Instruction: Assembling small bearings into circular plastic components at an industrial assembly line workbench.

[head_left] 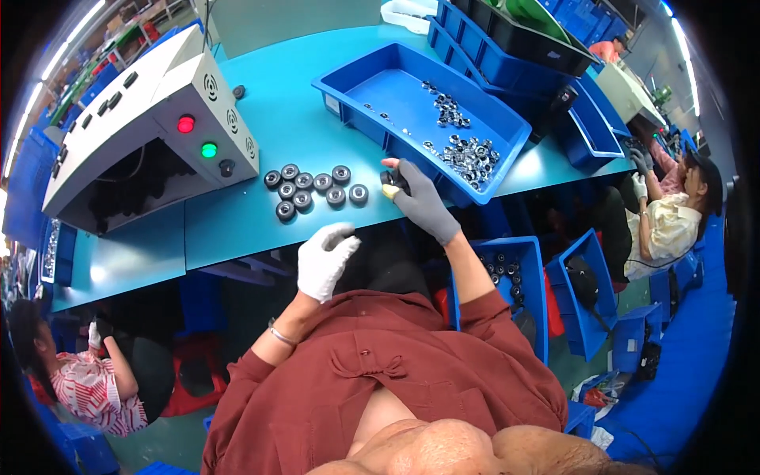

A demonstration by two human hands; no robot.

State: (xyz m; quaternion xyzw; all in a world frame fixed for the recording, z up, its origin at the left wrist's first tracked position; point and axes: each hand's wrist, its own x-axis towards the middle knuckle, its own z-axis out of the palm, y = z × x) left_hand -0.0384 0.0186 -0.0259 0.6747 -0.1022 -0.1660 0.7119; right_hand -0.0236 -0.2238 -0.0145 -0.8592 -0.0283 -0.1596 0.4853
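Observation:
My right hand (421, 201), in a grey glove with some fingertips uncovered, is closed on small black wheels (393, 181) above the front part of the turquoise table; how many it holds is partly hidden by the fingers. Beside it to the left, several black wheels with shiny centres (303, 180) stand grouped on the tabletop. My left hand (324, 260), in a white glove, hovers at the table's front edge. Its fingers are loosely curved with the thumb apart, and nothing shows between them. Behind my right hand a blue tray (360, 79) holds many small shiny metal parts (473, 156).
A white machine (194, 119) with red and green lights occupies the table's left. Stacked blue bins (507, 71) rise at the back right. Below the edge, by my right arm, sits a blue bin (541, 309) containing black wheels. Co-workers sit at left and right.

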